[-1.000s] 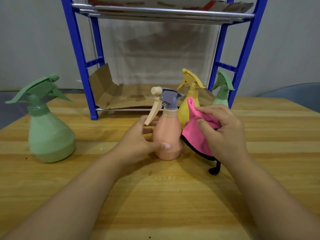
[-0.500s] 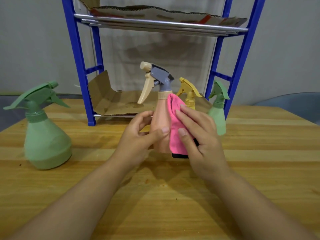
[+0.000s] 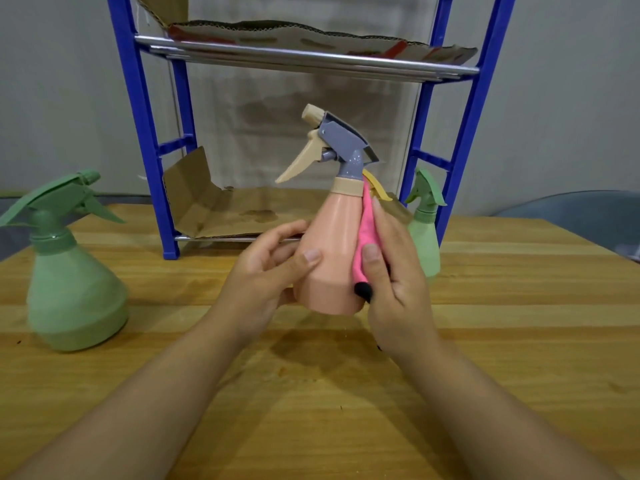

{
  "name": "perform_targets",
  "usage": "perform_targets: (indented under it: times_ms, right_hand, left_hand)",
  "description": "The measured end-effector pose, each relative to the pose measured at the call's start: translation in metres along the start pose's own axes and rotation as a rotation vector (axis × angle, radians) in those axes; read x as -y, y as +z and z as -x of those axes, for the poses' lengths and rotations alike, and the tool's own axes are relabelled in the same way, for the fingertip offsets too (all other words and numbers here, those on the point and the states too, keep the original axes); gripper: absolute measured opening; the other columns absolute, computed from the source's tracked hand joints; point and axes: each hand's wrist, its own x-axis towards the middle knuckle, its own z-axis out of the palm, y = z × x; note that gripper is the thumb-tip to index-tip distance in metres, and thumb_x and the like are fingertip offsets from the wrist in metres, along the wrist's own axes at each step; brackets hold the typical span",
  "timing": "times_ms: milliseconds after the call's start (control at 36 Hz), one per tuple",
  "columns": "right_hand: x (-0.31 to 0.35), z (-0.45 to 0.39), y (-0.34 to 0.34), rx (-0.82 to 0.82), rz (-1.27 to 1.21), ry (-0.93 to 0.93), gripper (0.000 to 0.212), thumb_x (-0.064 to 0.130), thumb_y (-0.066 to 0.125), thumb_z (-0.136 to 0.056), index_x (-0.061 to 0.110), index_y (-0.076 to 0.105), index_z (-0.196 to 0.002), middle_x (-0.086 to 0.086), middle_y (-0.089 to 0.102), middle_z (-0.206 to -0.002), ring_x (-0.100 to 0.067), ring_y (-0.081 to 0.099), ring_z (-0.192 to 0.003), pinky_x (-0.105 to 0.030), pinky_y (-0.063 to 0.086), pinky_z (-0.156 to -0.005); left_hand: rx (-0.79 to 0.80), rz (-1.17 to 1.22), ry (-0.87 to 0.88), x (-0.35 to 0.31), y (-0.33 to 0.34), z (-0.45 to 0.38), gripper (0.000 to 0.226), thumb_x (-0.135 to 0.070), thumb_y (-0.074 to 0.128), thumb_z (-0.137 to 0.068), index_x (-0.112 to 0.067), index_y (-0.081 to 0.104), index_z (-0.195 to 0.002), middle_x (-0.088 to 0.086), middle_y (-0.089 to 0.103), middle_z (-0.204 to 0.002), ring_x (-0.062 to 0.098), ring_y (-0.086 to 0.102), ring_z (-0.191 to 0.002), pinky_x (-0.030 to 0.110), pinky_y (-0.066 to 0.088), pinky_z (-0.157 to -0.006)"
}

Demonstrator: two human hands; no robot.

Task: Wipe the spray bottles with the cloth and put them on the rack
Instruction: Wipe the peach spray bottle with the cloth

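A peach spray bottle [image 3: 332, 251] with a grey and beige trigger head is lifted off the wooden table, tilted left. My left hand [image 3: 266, 271] grips its lower body, thumb across the front. My right hand [image 3: 394, 275] presses a pink cloth [image 3: 365, 233] against the bottle's right side, thumb and fingers holding the cloth. Behind stands the blue rack [image 3: 149, 140] with cardboard on its shelves. A large green spray bottle [image 3: 69, 282] stands at the left. A small green bottle [image 3: 427, 230] stands by the rack's right post. A yellow bottle's trigger [image 3: 375, 188] peeks out behind the peach one.
The wooden table [image 3: 519, 341] stretches wide in front of me. A cardboard sheet [image 3: 221, 209] lies on the rack's lowest shelf, its left end folded up. Another cardboard sheet [image 3: 311, 34] covers the upper shelf. A grey wall is behind.
The peach bottle has been lifted from the table and tilted. My right hand with the pink cloth has come against the bottle's right side and slid around it.
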Motion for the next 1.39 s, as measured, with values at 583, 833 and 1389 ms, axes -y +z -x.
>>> perform_targets:
  times_ms: [583, 833, 1389]
  right_hand:
    - [-0.003, 0.003, 0.003, -0.046, -0.004, 0.045, 0.053, 0.039, 0.031, -0.097, 0.017, 0.034, -0.146, 0.013, 0.041, -0.142, 0.007, 0.035, -0.130, -0.008, 0.029, -0.105]
    - [0.000, 0.004, 0.001, -0.054, 0.195, -0.280, 0.055, 0.037, 0.031, -0.102, -0.001, 0.033, -0.142, -0.017, 0.032, -0.147, -0.019, 0.031, -0.137, -0.031, 0.028, -0.113]
    - [0.000, 0.003, 0.000, -0.085, 0.007, 0.005, 0.053, 0.037, 0.032, -0.098, 0.017, 0.028, -0.147, 0.024, 0.035, -0.139, 0.012, 0.031, -0.131, -0.009, 0.028, -0.106]
  left_hand:
    - [0.136, -0.069, -0.066, -0.003, -0.003, 0.002, 0.074, -0.039, 0.080, -0.052, -0.043, 0.055, -0.122, -0.009, 0.057, -0.129, 0.015, 0.064, -0.108, 0.029, 0.056, -0.075]
    - [0.013, 0.198, -0.114, -0.011, 0.001, 0.002, 0.049, -0.026, 0.062, -0.078, -0.007, 0.052, -0.122, 0.018, 0.060, -0.114, 0.034, 0.059, -0.099, 0.052, 0.056, -0.073]
    - [-0.100, -0.028, 0.052, -0.007, 0.009, 0.005, 0.039, -0.033, 0.060, -0.071, -0.028, 0.064, -0.109, -0.001, 0.063, -0.115, 0.014, 0.066, -0.098, 0.035, 0.060, -0.064]
